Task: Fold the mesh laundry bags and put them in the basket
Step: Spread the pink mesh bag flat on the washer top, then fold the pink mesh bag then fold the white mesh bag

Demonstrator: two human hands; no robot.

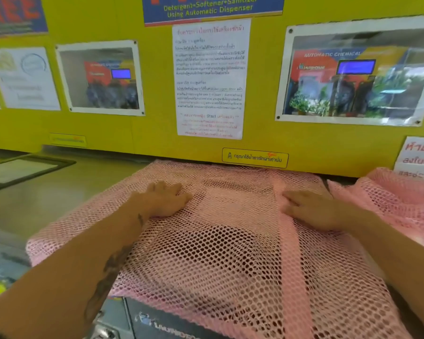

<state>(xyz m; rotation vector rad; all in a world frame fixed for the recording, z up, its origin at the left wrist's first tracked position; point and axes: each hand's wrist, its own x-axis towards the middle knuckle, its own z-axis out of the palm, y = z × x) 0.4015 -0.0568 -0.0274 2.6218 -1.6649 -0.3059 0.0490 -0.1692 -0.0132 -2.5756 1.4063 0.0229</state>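
Hands [168, 199] [309, 207] flat on pink mesh bag [230, 253], grip spread, bag's near edge cut off

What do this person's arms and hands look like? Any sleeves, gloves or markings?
Both arms are bare as far as the picture shows, with no sleeves in view. The left hand and right hand wear no gloves, and no rings or watch show. The left forearm carries dark tattoos, one near the wrist and more further up.

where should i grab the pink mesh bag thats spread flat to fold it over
Probably the near hem of the pink mesh bag, pinched from the person's own side. It overhangs the machine's front edge, so fingers can get under it. The left hand and right hand press the middle flat.
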